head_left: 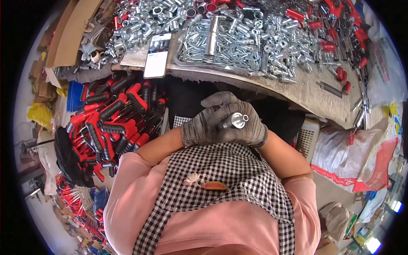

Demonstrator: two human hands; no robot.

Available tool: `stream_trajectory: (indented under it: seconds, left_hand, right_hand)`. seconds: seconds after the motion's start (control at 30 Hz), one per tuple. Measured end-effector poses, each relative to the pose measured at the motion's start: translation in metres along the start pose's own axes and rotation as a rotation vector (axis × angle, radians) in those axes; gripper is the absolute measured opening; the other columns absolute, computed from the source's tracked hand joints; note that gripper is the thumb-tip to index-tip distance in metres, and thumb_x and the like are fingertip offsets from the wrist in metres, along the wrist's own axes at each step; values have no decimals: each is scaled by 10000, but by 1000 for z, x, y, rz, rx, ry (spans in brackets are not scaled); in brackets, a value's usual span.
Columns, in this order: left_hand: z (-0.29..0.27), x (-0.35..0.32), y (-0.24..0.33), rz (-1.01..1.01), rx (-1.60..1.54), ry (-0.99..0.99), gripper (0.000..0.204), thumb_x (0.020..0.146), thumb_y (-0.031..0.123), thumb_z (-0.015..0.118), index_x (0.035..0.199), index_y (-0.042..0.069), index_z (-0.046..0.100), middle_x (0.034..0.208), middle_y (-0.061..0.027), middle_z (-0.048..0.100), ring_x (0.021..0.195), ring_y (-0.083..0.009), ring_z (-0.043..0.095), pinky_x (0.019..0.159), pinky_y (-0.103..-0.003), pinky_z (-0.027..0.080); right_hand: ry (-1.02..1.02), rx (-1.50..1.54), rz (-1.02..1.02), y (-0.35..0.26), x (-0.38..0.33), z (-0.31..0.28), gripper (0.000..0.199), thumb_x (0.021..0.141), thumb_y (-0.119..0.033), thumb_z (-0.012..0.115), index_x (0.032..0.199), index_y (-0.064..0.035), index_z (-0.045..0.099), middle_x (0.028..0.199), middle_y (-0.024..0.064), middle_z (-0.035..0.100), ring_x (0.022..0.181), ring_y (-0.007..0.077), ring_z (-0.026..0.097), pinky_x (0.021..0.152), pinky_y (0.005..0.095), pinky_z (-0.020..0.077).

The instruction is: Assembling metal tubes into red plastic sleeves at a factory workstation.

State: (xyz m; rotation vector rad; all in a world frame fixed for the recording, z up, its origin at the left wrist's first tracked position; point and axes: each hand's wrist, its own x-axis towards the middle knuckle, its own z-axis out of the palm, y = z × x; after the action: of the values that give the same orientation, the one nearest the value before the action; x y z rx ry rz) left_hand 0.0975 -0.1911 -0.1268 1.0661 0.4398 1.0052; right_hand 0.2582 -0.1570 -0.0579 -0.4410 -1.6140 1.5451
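Observation:
Both of my hands wear grey knit gloves and meet in front of my chest, just off the near edge of the workbench. A shiny silver cylindrical metal fitting (239, 120) with a round collar and a narrower tip sticks out between them, tip toward me. My right hand (250, 121) is closed, its fingers wrapped over the fitting's side and overlapping the other glove. My left hand (199, 126) is closed against the fitting from the left. The gloves hide the rest of the fitting and most of the fingertips.
The workbench (293, 91) bears a metal tray (199, 64) of screws, heaped silver fittings (284, 46), red sleeves and a phone (156, 59). Red-and-black-handled tools (114, 123) pile up at left beside a blue bin (75, 97). White sacks (348, 153) and a plastic basket (307, 138) stand at right.

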Motion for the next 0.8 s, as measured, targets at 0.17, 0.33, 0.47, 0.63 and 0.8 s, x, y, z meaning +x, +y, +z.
stream_trajectory:
  seconds: [0.17,0.33,0.47,0.63,0.8]
  left_hand:
    - [0,0,1,23,60,-66,605,776,209,720,1303,73,457,1296,-98,497,1207,-191,470,1016,-332,387]
    - [-14,1,7,53,110,-118,610,773,198,718,1308,74,451,1316,-96,476,1231,-192,447,1036,-336,366]
    - [-10,3,7,110,149,-158,615,771,188,716,1311,74,446,1333,-95,458,1250,-192,429,1053,-338,350]
    - [-1,7,1,193,195,-178,621,768,177,715,1316,74,440,1353,-93,436,1274,-193,406,1074,-342,330]
    - [8,27,57,-308,548,-354,563,748,116,728,1262,70,501,1307,-96,503,1218,-231,476,1006,-340,409]
  right_hand:
    - [-379,-288,-147,-3,11,-11,531,712,-567,685,987,-114,713,1335,147,490,1238,372,415,1025,506,317]
    - [-608,-262,-93,-11,18,-12,533,722,-548,691,1081,-153,686,1447,148,354,1311,413,303,1041,539,285]
    - [-483,-321,-92,0,9,-4,493,729,-512,701,1055,-143,689,1403,145,419,1281,392,363,1034,523,307]
    - [27,-334,-3,4,-10,14,497,612,-276,814,1049,-97,659,1291,138,532,1200,330,478,992,429,399]
    - [73,-358,-47,-33,-12,-8,929,560,-180,825,1366,-28,390,1283,143,541,1103,278,537,946,418,436]
